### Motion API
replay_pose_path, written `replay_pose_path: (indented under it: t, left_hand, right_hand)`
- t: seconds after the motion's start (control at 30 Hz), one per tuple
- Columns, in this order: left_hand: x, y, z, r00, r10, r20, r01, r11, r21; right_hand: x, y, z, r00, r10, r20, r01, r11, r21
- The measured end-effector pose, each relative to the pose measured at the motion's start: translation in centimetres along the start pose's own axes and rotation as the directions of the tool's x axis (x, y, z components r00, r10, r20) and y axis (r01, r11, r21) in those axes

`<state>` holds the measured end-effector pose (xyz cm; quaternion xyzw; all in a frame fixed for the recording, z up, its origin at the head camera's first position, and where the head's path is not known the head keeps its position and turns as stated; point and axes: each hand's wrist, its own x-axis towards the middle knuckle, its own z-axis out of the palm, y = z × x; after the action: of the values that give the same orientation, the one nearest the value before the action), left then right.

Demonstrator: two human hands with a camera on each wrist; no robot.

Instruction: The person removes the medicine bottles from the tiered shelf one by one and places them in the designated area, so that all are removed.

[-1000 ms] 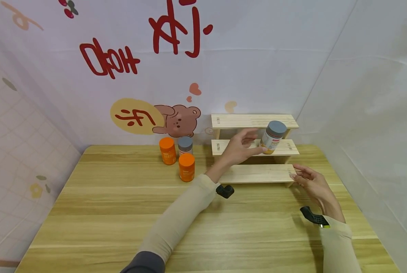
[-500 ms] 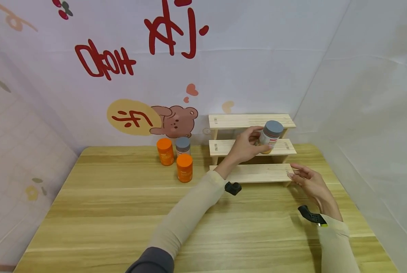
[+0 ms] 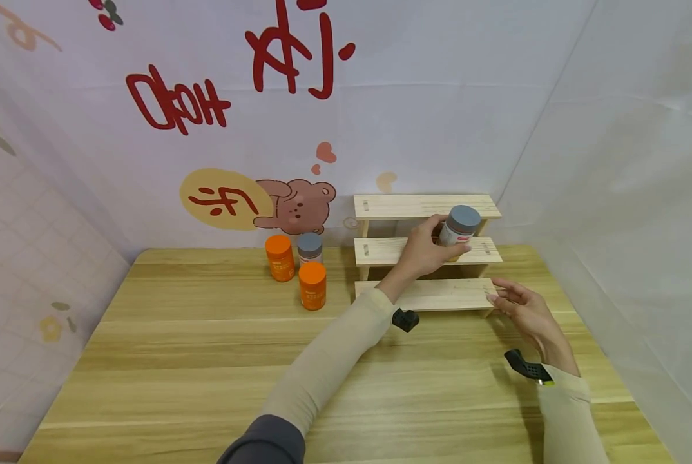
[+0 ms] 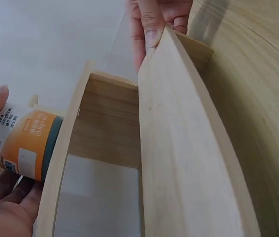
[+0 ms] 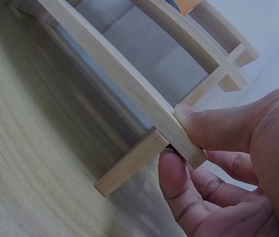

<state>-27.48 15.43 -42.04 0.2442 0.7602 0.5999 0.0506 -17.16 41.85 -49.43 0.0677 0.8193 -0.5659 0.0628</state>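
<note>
A three-step wooden rack (image 3: 433, 294) stands at the back right of the table. On its middle step is a jar (image 3: 462, 222) with a grey-blue lid. My left hand (image 3: 424, 250) grips this jar, thumb in front and fingers around the far side. In the left wrist view the jar (image 4: 23, 140) shows a white and orange label, and its lid end lies beside a board edge. My right hand (image 3: 526, 312) pinches the right end of the lowest board. The right wrist view shows that thumb (image 5: 213, 126) above the board and a fingertip underneath.
Left of the rack stand two orange jars (image 3: 279, 258) (image 3: 312, 285) and another grey-lidded jar (image 3: 310, 248), partly hidden by the front orange one. A printed white cloth (image 3: 439, 116) hangs behind the wooden table (image 3: 195, 361).
My left hand has moved right, and its fingers have gone from spread beside the jar to gripping it. The right hand stays at the board's end. The head view has shifted slightly.
</note>
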Motion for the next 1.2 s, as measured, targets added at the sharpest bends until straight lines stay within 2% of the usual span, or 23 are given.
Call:
replay_pose_path:
  t: [0.1,0.4,0.73,0.93,1.2]
  left_hand:
    - [-0.1,0.0,0.0,1.0,0.006,-0.013,-0.006,1.0,0.009]
    - [-0.6,0.6,-0.4,1.0,-0.005,-0.008,0.005,1.0,-0.001]
    - [-1.7,1.0,-1.5,0.999,0.051,-0.017,-0.052,0.997,-0.054]
    - [-2.7,1.2,-2.4,0.996,0.092,-0.019,-0.093,0.993,-0.076]
    - [-4.3,0.9,-3.9,0.997,0.079,-0.02,-0.081,0.992,-0.093]
  right_hand:
    - [0.1,0.1,0.1,1.0,-0.008,-0.005,0.007,0.998,-0.058]
    - [0.1,0.2,0.2,1.0,-0.012,-0.013,0.011,0.998,-0.069]
    - [0.0,0.0,0.0,1.0,0.01,-0.02,-0.012,0.998,-0.065]
    - [0.1,0.2,0.0,1.0,0.003,-0.013,-0.004,0.999,-0.045]
    - [0.2,0.3,-0.1,1.0,0.004,0.002,-0.004,0.999,-0.039]
